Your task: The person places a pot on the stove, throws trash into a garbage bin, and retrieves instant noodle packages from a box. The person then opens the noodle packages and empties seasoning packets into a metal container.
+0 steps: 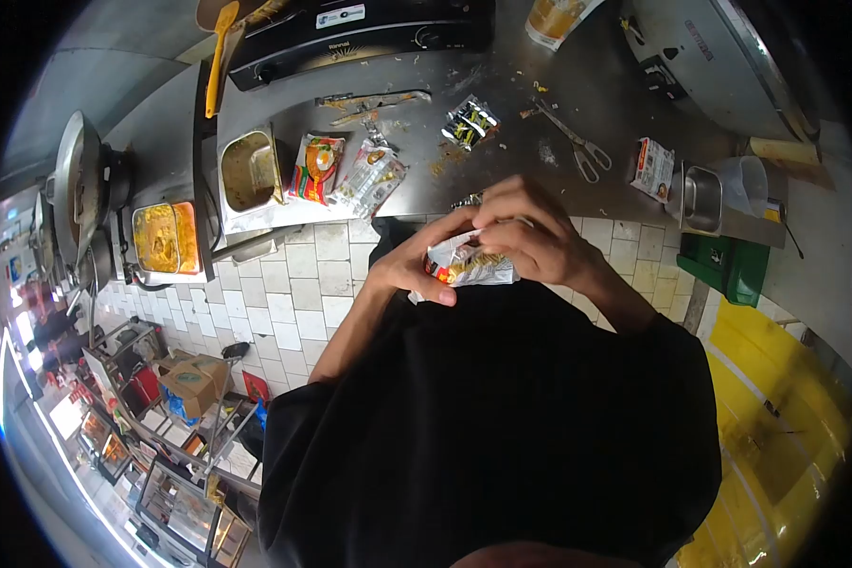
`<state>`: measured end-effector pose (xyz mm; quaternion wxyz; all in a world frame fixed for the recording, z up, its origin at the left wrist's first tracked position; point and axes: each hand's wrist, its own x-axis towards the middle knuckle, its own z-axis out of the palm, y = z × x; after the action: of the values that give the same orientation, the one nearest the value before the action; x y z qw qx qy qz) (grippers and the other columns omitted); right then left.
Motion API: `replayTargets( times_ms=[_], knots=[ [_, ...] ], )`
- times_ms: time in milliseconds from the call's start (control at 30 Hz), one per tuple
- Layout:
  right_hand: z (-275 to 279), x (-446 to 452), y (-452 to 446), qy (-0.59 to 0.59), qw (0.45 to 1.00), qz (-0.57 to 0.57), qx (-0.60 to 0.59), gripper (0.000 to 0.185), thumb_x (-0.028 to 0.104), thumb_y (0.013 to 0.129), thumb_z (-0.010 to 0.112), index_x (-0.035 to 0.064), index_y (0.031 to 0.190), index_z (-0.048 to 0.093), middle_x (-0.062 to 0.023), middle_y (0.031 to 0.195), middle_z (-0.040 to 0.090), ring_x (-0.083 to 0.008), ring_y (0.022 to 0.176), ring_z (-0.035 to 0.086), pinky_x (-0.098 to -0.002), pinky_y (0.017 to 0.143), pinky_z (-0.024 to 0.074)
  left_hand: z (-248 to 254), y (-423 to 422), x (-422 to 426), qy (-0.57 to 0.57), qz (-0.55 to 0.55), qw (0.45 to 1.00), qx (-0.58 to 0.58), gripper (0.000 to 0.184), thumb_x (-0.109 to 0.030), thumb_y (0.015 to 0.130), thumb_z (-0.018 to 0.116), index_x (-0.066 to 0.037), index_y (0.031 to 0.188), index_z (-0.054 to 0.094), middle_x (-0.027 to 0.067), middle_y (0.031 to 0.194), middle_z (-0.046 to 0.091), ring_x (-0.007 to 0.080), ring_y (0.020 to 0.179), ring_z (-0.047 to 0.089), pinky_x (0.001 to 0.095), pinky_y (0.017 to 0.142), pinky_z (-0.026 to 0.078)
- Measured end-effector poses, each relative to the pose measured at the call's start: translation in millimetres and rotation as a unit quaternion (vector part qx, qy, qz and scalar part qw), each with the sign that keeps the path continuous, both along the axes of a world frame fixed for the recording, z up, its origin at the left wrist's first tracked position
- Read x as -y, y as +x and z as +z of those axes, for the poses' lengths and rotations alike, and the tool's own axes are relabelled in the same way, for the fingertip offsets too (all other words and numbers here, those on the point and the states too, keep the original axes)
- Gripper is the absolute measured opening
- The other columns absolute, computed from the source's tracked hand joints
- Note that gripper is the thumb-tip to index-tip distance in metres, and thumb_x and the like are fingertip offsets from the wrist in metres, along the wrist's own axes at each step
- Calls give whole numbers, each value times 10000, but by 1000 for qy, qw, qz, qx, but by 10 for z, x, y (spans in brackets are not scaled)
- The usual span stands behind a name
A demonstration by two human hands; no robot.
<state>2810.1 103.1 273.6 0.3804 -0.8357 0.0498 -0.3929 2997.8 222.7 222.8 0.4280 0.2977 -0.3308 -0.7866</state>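
A white, torn-looking instant noodle packet (483, 272) is held close to my chest, just off the counter's front edge. My left hand (415, 260) grips its left end, the thumb lying along the near side. Over the top right of the packet, my right hand (530, 232) has its fingers curled and pinched at the opening. Whatever sits between those right fingertips is too small to make out. Beyond my hands, silver and green seasoning sachets (470, 123) lie on the counter. To the left are a red and yellow noodle packet (318, 168) and a crumpled silver wrapper (374, 178).
Scissors (577, 142) lie open on the steel counter (511, 161), with another noodle packet (653, 170) and a small steel pan (701, 197) to their right. At left stand a steel container (249, 170) and a tray of yellow food (164, 239). A gas stove (350, 43) is behind.
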Motion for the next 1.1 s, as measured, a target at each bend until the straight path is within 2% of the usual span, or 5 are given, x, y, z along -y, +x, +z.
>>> replayTargets(
  times_ms=[233,433,533,733,1100],
  knots=[
    [-165,197,39,190,958,-206,-55,79,86,997,568,9,1013,582,-110,856,657,-200,749,655,-316,694,512,-600,9,-350,88,80,990,-73,1127,-386,641,860,12,1516,273,200,1439,465,295,1327,457,394,1129,329],
    [-1802,840,61,239,913,-232,-235,162,166,972,620,40,1072,606,-119,880,682,-246,795,656,-337,751,501,-750,96,-373,125,239,959,-90,808,-287,802,711,28,1454,355,218,1370,541,340,1220,573,441,1034,467],
    [-2078,734,111,-20,892,-386,-236,232,187,960,639,54,1150,631,-149,1105,685,-255,1011,661,-340,858,493,-991,213,-303,208,352,913,-15,661,-252,854,627,21,1414,406,193,1325,568,312,1194,591,437,1013,482],
    [-1532,99,100,606,792,28,-64,456,217,942,698,36,1333,551,-70,1226,631,-159,1136,585,-324,950,473,-736,-1,207,194,415,888,29,489,-227,899,567,-8,1328,484,130,1175,622,251,1076,632,396,942,513],
    [-2694,1181,-1123,413,817,-395,-72,564,310,859,777,-9,1263,546,-159,1185,659,-242,1053,650,-361,923,506,-1115,-98,703,-26,268,911,314,336,-263,981,652,-4,1184,584,88,1130,654,169,1082,606,314,962,466]
  ],
)
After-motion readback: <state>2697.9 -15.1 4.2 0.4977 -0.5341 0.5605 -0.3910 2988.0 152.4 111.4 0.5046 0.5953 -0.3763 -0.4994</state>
